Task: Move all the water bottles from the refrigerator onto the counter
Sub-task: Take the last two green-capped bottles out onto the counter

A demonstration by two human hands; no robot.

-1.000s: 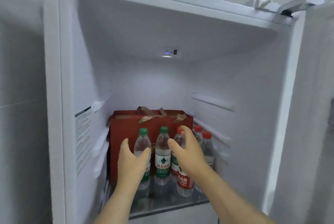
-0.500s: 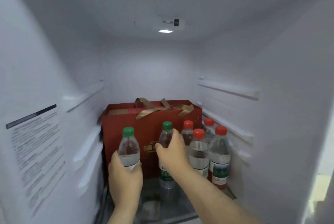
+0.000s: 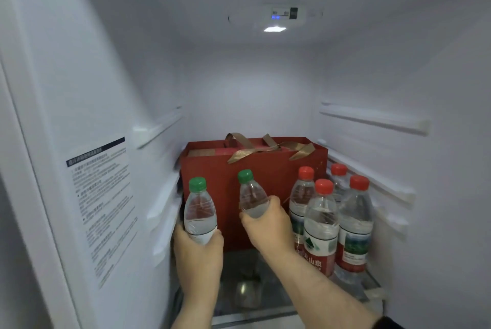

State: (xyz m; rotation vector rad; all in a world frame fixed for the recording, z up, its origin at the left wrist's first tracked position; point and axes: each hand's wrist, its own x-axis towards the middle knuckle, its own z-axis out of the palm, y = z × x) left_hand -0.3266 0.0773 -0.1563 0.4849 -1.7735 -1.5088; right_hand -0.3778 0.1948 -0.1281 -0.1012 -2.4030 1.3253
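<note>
I am looking into the open refrigerator. My left hand (image 3: 198, 251) grips a clear green-capped water bottle (image 3: 199, 209) around its lower body, held above the shelf near the left wall. My right hand (image 3: 268, 225) grips a second green-capped bottle (image 3: 251, 194), tilted slightly left; the hand hides its lower half. Several red-capped water bottles (image 3: 321, 225) stand upright in a cluster on the right side of the glass shelf (image 3: 247, 299).
A red gift bag (image 3: 228, 164) with gold ribbon handles stands behind the bottles and fills the back of the shelf. White refrigerator walls with shelf rails (image 3: 372, 118) close in left and right. A printed label (image 3: 101, 204) is on the left wall.
Both hands have closed on the two green-capped bottles and lifted them off the shelf. The camera has moved closer into the refrigerator.
</note>
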